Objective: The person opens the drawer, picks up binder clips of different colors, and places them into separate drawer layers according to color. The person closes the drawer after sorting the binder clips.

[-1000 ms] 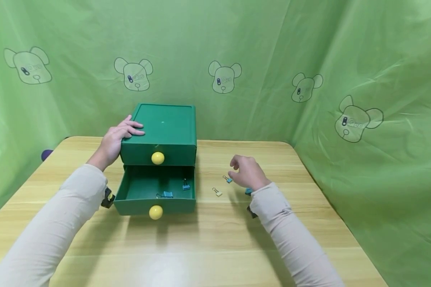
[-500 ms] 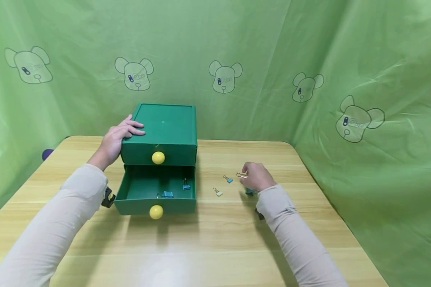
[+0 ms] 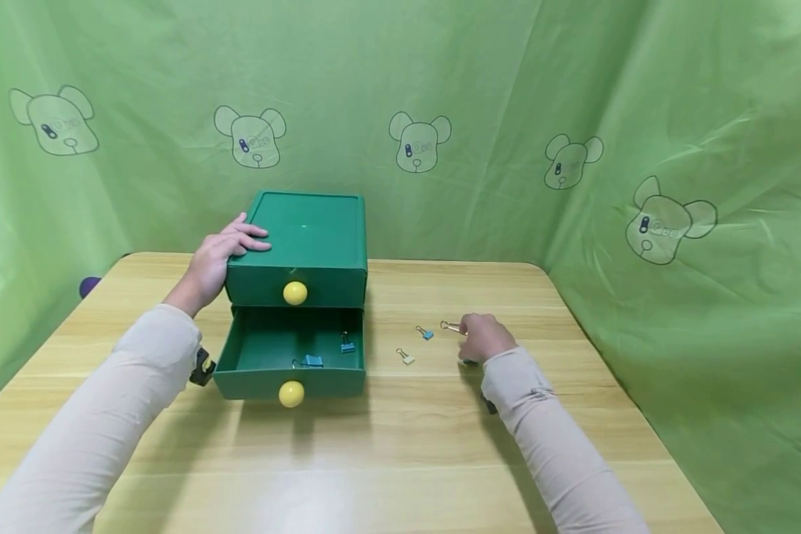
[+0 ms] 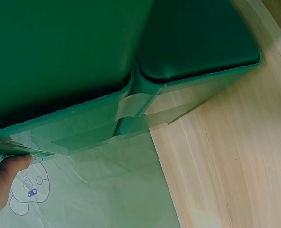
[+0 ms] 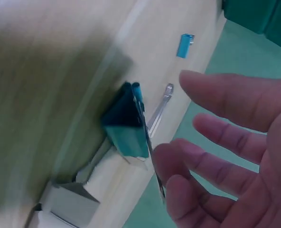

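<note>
Drawer unit (image 3: 307,231) under spread left hand (image 3: 219,256), teal clip (image 5: 126,137) at right hand (image 3: 486,338), thumb apart

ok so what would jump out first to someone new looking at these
Probably the green cabinet left of centre on the table, its lower drawer pulled out and two yellow knobs bright on its front. Next, the left hand resting on its top, and the right hand by the small clips to the cabinet's right.
</note>
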`<state>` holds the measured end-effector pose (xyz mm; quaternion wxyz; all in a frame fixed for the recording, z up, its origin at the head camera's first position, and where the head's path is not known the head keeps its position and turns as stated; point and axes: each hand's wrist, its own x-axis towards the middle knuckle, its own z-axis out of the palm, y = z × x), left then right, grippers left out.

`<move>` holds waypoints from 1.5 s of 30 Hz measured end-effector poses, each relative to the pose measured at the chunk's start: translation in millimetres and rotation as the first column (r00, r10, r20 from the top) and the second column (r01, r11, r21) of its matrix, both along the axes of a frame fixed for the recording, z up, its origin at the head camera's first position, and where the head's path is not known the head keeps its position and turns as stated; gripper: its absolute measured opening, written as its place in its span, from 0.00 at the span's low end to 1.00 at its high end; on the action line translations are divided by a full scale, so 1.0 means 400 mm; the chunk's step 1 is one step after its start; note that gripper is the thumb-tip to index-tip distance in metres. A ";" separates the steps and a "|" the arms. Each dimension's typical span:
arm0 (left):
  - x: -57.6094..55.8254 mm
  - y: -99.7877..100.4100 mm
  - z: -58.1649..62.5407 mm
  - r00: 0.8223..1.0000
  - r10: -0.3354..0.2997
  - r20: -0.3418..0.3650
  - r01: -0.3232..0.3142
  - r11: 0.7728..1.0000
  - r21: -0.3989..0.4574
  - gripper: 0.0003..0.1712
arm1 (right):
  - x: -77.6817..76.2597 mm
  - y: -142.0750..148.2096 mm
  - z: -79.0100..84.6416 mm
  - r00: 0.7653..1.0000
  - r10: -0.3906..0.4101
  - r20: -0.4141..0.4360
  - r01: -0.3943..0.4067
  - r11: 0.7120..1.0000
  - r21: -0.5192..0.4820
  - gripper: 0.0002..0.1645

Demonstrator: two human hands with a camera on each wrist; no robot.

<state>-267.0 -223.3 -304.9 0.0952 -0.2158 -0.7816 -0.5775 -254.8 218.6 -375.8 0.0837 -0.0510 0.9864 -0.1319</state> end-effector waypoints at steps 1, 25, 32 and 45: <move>0.000 0.000 0.000 1.000 0.000 0.000 0.000 1.000 0.000 0.24 | 0.000 0.001 -0.002 1.000 -0.001 0.005 0.001 1.000 0.004 0.27; 0.000 0.000 0.007 1.000 0.009 0.000 -0.009 1.000 -0.010 0.24 | 0.019 0.026 -0.001 0.993 -0.053 0.104 0.029 0.976 0.215 0.18; 0.001 0.000 0.005 1.000 0.013 0.002 -0.013 1.000 -0.010 0.24 | 0.012 0.037 -0.022 0.998 -0.022 0.059 0.012 0.988 0.157 0.23; 0.002 0.001 0.002 1.000 0.002 0.009 -0.002 1.000 0.009 0.24 | 0.013 0.047 -0.048 0.998 0.011 -0.065 -0.006 0.997 0.075 0.11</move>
